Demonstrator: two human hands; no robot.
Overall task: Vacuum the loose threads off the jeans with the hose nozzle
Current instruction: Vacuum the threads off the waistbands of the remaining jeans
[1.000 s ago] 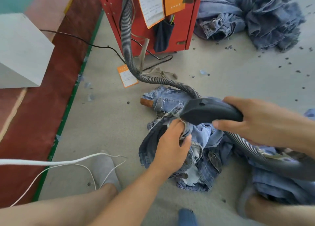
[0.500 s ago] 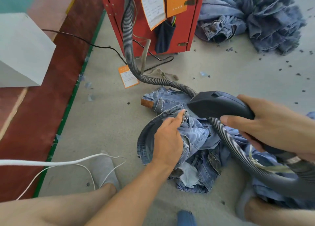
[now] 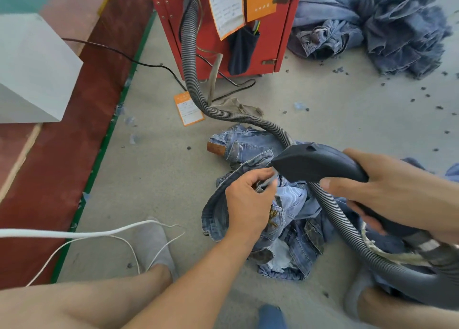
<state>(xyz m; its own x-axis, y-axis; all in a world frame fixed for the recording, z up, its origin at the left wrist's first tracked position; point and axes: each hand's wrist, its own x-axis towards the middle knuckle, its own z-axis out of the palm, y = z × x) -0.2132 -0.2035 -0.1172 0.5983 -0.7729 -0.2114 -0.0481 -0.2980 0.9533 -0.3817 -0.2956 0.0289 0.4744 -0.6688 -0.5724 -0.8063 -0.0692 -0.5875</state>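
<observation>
Since half a second ago our left hand [image 3: 248, 204] has shifted its hold on the jeans [image 3: 290, 219], the fingers now curled round a fold of the waistband and pinching it up toward the nozzle; the nozzle itself sits about where it did. Our right hand [image 3: 387, 194] grips the dark hose nozzle [image 3: 315, 163] at the right of the frame, thumb along the near side and fingers wrapped over the top, with the nozzle's mouth just beside the left fingertips and the pinched denim. We cannot tell whether the mouth actually touches the cloth.

We see the jeans crumpled in a heap on the grey floor [image 3: 159, 179] at the centre of the frame, partly under both hands. The ribbed grey hose [image 3: 191, 62] runs from the red cabinet [image 3: 280, 38] at the top centre down to the nozzle, and a second stretch of it loops across the jeans toward the lower right. A pile of denim [image 3: 387, 23] lies in the upper right. An orange tag [image 3: 188, 108] lies on the floor near the cabinet. A white cord [image 3: 82, 234] crosses the lower left, over our sock [image 3: 151, 244].
</observation>
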